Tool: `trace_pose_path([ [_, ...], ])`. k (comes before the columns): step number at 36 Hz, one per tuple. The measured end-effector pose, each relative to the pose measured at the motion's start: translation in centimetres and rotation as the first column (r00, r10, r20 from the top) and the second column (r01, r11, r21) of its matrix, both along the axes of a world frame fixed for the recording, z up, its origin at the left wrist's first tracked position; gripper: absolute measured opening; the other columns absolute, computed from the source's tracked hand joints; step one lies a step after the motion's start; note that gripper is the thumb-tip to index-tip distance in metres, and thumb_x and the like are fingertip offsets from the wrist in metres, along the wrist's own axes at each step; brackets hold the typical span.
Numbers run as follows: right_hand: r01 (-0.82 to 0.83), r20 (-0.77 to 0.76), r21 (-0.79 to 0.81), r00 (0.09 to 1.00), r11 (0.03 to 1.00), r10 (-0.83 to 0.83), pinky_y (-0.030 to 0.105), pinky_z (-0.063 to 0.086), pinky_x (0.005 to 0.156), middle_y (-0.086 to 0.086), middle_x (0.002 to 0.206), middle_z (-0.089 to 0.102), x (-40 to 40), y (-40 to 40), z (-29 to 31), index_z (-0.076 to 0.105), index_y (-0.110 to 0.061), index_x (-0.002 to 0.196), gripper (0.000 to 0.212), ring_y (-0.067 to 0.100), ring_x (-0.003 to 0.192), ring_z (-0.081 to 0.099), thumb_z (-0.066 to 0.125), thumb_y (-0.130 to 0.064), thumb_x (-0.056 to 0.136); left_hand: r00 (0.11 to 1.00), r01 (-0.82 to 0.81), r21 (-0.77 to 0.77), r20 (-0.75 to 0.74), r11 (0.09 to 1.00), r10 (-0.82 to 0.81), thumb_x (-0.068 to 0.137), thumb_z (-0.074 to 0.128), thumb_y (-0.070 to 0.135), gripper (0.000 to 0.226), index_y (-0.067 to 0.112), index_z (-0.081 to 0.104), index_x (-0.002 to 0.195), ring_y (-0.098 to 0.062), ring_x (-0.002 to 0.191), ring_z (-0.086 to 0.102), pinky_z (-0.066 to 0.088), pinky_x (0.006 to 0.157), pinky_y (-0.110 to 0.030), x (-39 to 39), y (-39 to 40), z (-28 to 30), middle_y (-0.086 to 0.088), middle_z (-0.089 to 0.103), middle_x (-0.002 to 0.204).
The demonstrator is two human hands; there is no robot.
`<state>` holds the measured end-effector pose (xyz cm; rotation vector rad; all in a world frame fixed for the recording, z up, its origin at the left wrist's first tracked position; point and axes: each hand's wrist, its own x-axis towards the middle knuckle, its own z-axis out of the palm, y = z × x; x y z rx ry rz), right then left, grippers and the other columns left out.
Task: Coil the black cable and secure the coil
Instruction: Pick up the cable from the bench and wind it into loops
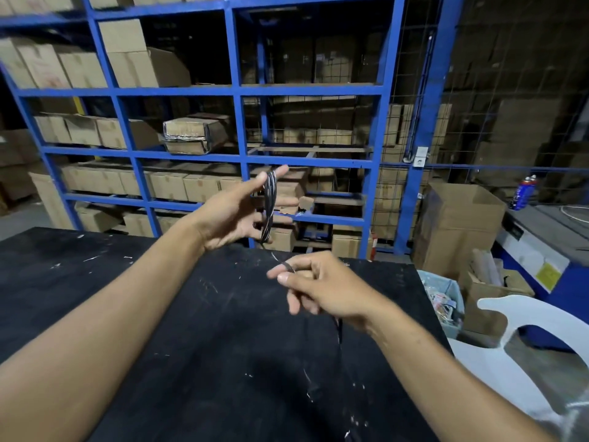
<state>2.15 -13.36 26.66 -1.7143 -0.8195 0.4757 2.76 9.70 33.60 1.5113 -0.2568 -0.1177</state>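
The black cable (269, 205) hangs as several narrow loops around the spread fingers of my left hand (234, 215), raised above the far edge of the black table (127, 314). From the loops' bottom a strand runs down to my right hand (322, 287), pinched between thumb and forefinger. The cable's free tail (339, 330) drops from under my right palm onto the table, where it is hard to tell from the dark top.
Blue steel shelving (237, 90) stacked with cardboard boxes stands behind the table. To the right are an open carton (462, 224), a small bin of scraps (444, 298) and a white plastic chair (510, 339). Blue spray cans (522, 193) stand on a machine at far right.
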Motion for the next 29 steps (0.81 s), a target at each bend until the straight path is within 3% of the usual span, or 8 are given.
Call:
trace_pose_path([
  [5,0.123,0.392,-0.118,0.917,0.985,-0.068,0.011,0.042,0.060,-0.016,0.052,0.065,1.7,-1.7,3.8,0.080,-0.007,0.093,0.018,-0.007,0.049,0.056,0.071,-0.019,0.101,0.998,-0.014,0.328,-0.052,0.945,0.033,0.110,0.040,0.055,0.036,0.057,0.062,0.138,-0.019,0.098,0.070,0.040,0.065,-0.031,-1.0,-0.1,-0.9,-0.008,0.079,0.125],
  [9,0.148,0.518,-0.084,0.851,0.985,-0.084,0.033,0.050,0.061,0.010,0.073,0.076,3.7,-2.7,6.6,0.082,-0.016,0.090,0.010,0.013,0.054,0.061,0.077,-0.022,0.096,0.987,0.111,0.412,-0.155,0.904,-0.050,0.108,0.042,0.057,0.054,0.031,0.051,0.155,-0.009,0.066,0.056,0.030,0.063,-0.036,-1.0,-0.5,-2.0,-0.017,0.079,0.121],
  [12,0.093,0.525,-0.014,0.848,0.996,-0.072,0.044,0.059,0.068,0.016,0.087,0.080,5.1,-3.2,7.5,0.083,-0.009,0.093,0.008,0.038,0.074,0.073,0.082,-0.017,0.091,0.941,0.273,0.319,-0.285,0.907,-0.183,0.104,0.049,0.060,0.073,0.019,0.033,0.163,-0.017,0.082,0.073,0.039,0.071,-0.040,-1.3,-1.3,-2.2,-0.028,0.073,0.129],
  [14,0.036,0.532,0.028,0.846,0.999,-0.045,0.032,0.062,0.075,0.007,0.090,0.082,6.1,-3.5,7.6,0.083,-0.006,0.094,0.009,0.022,0.081,0.078,0.084,-0.013,0.089,0.889,0.384,0.180,-0.336,0.906,-0.310,0.104,0.049,0.059,0.062,0.033,0.042,0.160,-0.034,0.110,0.076,0.047,0.090,-0.048,-1.6,-1.6,-2.4,-0.034,0.070,0.129],
  [20,-0.030,0.221,0.284,0.975,0.959,-0.035,0.017,0.046,0.059,0.013,0.089,0.076,8.1,-3.8,4.9,0.083,-0.008,0.111,0.024,0.006,0.068,0.063,0.079,-0.019,0.090,0.766,0.584,-0.150,-0.221,0.798,-0.603,0.108,0.046,0.051,0.059,0.036,0.035,0.164,-0.061,0.137,0.051,0.004,0.113,-0.087,-1.8,-1.8,-3.4,-0.030,0.076,0.120],
  [24,0.078,-0.066,0.355,0.996,0.932,-0.058,0.028,0.040,0.064,0.008,0.076,0.074,8.0,-2.9,1.3,0.083,-0.014,0.114,0.032,0.012,0.066,0.061,0.078,-0.027,0.085,0.733,0.629,-0.319,-0.060,0.709,-0.677,0.112,0.037,0.046,0.055,0.036,0.031,0.165,-0.058,0.140,0.050,0.026,0.113,-0.080,-1.3,-2.5,-3.4,-0.030,0.069,0.135],
  [26,0.103,-0.149,0.372,0.987,0.923,-0.050,0.040,0.039,0.080,0.022,0.105,0.081,7.5,-2.5,-0.1,0.081,-0.010,0.118,0.034,0.023,0.089,0.069,0.076,-0.025,0.088,0.755,0.605,-0.360,-0.023,0.710,-0.655,0.112,0.034,0.047,0.054,0.037,0.032,0.164,-0.056,0.142,0.049,0.030,0.112,-0.079,-0.8,-2.9,-3.2,-0.032,0.064,0.142],
  [29,0.130,-0.155,0.325,0.984,0.937,-0.083,0.019,0.041,0.059,0.000,0.083,0.081,6.5,-2.0,-2.0,0.083,-0.016,0.110,0.020,0.003,0.060,0.063,0.065,-0.016,0.101,0.825,0.522,-0.402,0.013,0.752,-0.566,0.111,0.030,0.048,0.054,0.039,0.031,0.164,-0.056,0.142,0.049,0.027,0.109,-0.083,-0.1,-3.3,-2.9,-0.031,0.063,0.143],
])
